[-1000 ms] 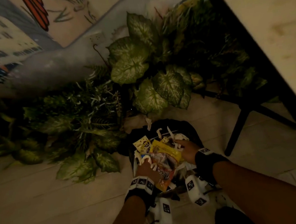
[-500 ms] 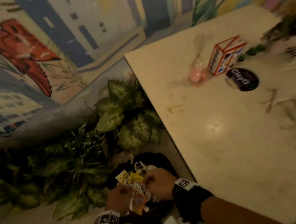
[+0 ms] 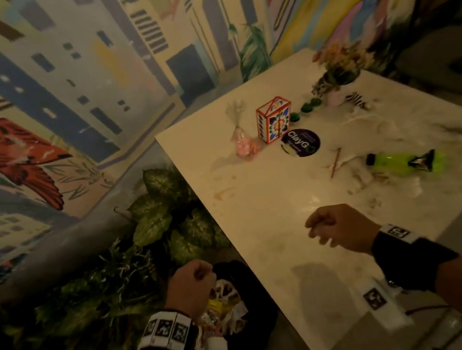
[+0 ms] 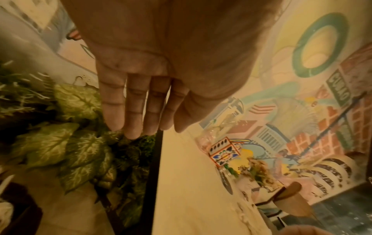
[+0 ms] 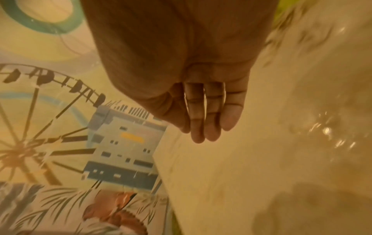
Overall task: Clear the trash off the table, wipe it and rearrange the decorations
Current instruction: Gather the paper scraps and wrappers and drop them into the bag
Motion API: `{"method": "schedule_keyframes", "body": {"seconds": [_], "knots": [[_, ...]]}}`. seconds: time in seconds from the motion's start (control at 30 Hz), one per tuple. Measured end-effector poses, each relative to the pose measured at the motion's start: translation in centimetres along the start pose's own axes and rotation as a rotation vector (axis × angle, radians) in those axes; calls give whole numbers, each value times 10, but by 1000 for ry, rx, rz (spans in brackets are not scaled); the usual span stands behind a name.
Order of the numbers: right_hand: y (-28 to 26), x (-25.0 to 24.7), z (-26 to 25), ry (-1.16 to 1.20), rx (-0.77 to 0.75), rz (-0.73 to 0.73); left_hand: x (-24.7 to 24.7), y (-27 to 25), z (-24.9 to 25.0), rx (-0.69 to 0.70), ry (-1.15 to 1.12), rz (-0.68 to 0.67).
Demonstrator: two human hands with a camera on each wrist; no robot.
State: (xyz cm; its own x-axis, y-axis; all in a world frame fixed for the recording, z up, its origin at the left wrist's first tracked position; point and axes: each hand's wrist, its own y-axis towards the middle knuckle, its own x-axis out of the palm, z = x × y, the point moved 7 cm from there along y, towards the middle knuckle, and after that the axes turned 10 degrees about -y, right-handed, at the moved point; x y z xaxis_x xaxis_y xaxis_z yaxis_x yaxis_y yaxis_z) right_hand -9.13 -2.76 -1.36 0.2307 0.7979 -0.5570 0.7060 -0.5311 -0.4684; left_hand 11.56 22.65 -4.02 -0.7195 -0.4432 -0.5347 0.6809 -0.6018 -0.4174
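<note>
Head view. We have both hands empty. Our right hand [image 3: 341,227] hangs over the near part of the table [image 3: 255,200], fingers loosely curled, gripping nothing. Our left hand [image 3: 191,283] is off the table edge, above the black bag [image 3: 255,309] on the floor; it looks curled from here, nothing in it. Wrappers show in the bag's mouth.

Trash left on the table: a green bottle [image 3: 402,163] on its side, well ahead of our right hand. Its long axis runs left to right across the view, dark cap to the left, toward the round sticker [image 3: 300,142]. A thin stick [image 3: 335,162] lies near the cap, slanting up to the right, with pale scraps around it.

Risks, as we judge them. A bottle on its side can roll if nudged across its axis; better to close around its middle. Reaching far puts our sleeve near the box [image 3: 274,119], the pink bag [image 3: 243,145] and the vase [image 3: 339,78], all light enough to tip. Light is dim, so small scraps may be missed.

Left wrist view. Left hand [image 4: 145,101] shows fingers straight and slightly spread, palm bare, over the leaves [image 4: 60,139] beside the table edge. So open, whatever the head view suggests.

Right wrist view. Right hand [image 5: 207,111] has fingers extended together, holding nothing, above the tabletop. The bottle is not clear here; only a blurred green edge at top right.
</note>
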Motion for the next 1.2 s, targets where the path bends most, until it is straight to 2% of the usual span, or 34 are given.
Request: {"method": "schedule_keyframes", "body": {"seconds": [0.17, 0.4, 0.53, 0.63, 0.73, 0.83, 0.93, 1.07, 1.2], "knots": [[-17, -74, 49, -33, 70, 142, 28, 8, 53, 60, 48, -43], [-3, -193, 108, -198, 65, 206, 108, 56, 151, 142, 125, 7], [30, -268, 148, -340, 66, 282, 171, 91, 209, 94, 88, 7], [54, -308, 179, -449, 80, 253, 216, 116, 242, 26, 89, -18], [70, -328, 205, -613, 80, 166, 250, 131, 269, 7, 111, -21], [78, -328, 235, -770, 133, 28, 284, 141, 285, 26, 242, -69], [81, -325, 259, -900, 151, -51, 318, 146, 304, 126, 476, -127], [83, -322, 276, -931, 139, -121, 368, 147, 340, 329, 683, -225], [93, -333, 283, -931, 145, -83, 417, 145, 353, 416, 859, -380]]}}
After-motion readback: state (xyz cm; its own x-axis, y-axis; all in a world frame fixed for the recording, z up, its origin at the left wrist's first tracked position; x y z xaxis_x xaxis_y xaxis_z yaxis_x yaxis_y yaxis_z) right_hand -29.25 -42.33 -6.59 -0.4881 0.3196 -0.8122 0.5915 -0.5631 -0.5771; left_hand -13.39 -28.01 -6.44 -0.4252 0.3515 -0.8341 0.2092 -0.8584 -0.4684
